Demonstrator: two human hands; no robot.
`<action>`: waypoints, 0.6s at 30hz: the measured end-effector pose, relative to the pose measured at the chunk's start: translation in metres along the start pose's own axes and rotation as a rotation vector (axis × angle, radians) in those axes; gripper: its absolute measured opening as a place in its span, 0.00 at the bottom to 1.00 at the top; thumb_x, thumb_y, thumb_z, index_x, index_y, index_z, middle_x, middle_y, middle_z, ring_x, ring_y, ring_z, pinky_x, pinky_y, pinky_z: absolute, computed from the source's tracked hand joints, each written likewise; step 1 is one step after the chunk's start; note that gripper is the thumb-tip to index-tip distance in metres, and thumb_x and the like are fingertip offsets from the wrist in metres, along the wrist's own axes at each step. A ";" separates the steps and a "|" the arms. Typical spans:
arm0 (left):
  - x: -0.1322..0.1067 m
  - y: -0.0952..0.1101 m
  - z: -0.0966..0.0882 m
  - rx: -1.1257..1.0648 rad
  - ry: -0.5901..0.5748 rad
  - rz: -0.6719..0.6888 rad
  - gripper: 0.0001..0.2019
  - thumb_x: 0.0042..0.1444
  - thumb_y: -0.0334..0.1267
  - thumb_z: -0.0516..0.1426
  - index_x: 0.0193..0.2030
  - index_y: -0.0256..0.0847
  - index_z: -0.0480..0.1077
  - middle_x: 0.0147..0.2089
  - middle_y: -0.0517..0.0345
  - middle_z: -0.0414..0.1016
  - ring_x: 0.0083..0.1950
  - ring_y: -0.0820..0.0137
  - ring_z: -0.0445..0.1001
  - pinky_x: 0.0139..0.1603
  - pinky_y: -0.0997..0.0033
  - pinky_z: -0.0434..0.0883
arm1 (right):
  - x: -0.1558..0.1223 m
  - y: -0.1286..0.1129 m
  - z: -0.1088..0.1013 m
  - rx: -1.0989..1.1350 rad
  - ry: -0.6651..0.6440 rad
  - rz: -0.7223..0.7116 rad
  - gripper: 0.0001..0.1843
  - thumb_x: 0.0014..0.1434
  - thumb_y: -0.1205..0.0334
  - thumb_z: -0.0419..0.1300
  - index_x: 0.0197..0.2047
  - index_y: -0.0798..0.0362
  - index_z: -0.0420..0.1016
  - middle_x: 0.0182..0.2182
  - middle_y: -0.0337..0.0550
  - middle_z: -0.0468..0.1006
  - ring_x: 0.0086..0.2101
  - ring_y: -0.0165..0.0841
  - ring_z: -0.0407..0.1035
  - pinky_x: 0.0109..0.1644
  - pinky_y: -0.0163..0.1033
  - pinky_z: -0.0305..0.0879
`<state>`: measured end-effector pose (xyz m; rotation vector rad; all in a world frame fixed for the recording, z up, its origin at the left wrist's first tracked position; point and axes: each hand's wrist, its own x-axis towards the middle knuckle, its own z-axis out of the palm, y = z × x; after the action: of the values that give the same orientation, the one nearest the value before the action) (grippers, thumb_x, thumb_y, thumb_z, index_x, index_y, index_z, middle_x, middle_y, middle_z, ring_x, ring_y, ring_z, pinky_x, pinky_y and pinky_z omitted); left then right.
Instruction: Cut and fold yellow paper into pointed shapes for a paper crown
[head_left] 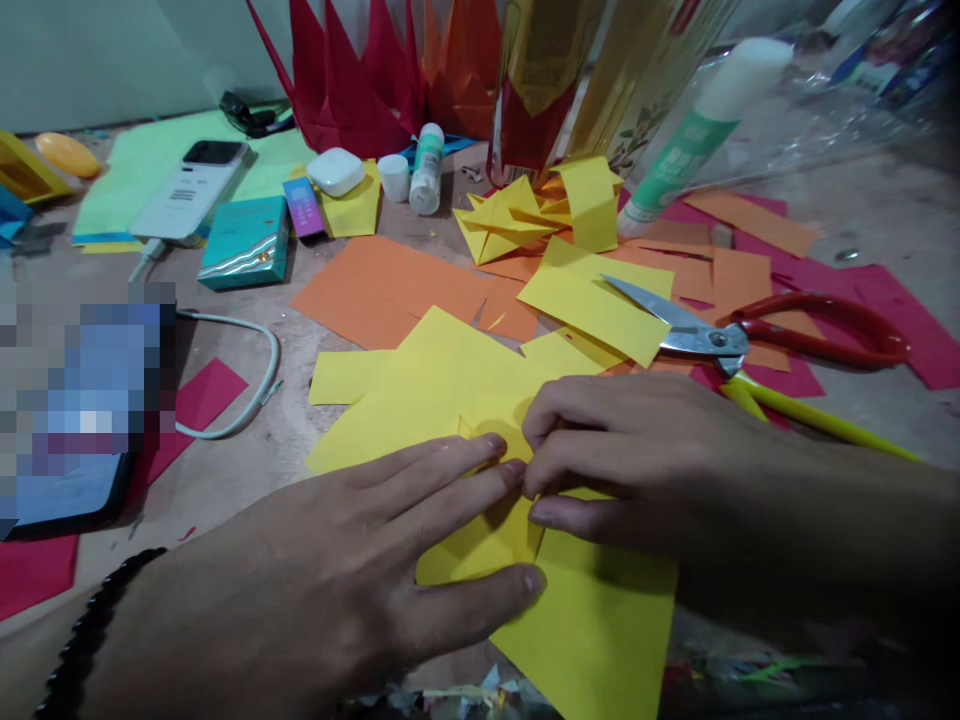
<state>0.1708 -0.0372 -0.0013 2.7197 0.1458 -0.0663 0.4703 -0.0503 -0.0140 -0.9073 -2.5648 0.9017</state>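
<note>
My left hand (352,570) lies flat on a folded yellow paper piece (480,545), fingers stretched out and pressing it onto the table. My right hand (645,460) meets it from the right, fingers curled and pinching a fold of the same yellow piece near the left fingertips. More yellow sheets (450,380) lie under and behind the piece, and a yellow square (600,620) sits just below my hands.
Red-handled scissors (757,335) and a yellow pencil (817,420) lie to the right. Orange sheets (390,290), folded yellow pieces (510,225), glue sticks (427,170), a white phone (191,190), a teal box (246,245) and a white cable (247,385) crowd the table.
</note>
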 end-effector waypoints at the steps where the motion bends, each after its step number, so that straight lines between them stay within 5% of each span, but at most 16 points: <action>1: -0.001 0.000 0.002 -0.012 0.011 -0.011 0.40 0.64 0.45 0.63 0.81 0.46 0.56 0.85 0.37 0.50 0.87 0.47 0.44 0.79 0.43 0.65 | 0.000 0.000 0.001 0.010 0.006 0.025 0.09 0.76 0.57 0.60 0.46 0.51 0.80 0.45 0.44 0.79 0.43 0.35 0.74 0.45 0.40 0.64; 7: 0.000 0.002 0.003 -0.054 0.087 -0.053 0.28 0.73 0.46 0.56 0.77 0.48 0.62 0.79 0.45 0.63 0.84 0.58 0.54 0.81 0.52 0.64 | -0.001 0.011 0.003 -0.076 0.109 -0.121 0.11 0.75 0.54 0.62 0.43 0.51 0.79 0.42 0.43 0.80 0.38 0.32 0.73 0.40 0.39 0.61; 18: 0.003 0.001 -0.004 -0.034 0.001 0.009 0.30 0.71 0.43 0.56 0.77 0.42 0.64 0.83 0.52 0.60 0.84 0.47 0.53 0.84 0.43 0.58 | -0.004 0.008 -0.020 -0.256 -0.059 -0.252 0.17 0.78 0.58 0.54 0.45 0.49 0.84 0.39 0.44 0.79 0.35 0.33 0.68 0.34 0.41 0.50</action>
<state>0.1743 -0.0366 0.0025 2.6863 0.1332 -0.0588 0.4856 -0.0384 -0.0042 -0.6049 -2.8091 0.5456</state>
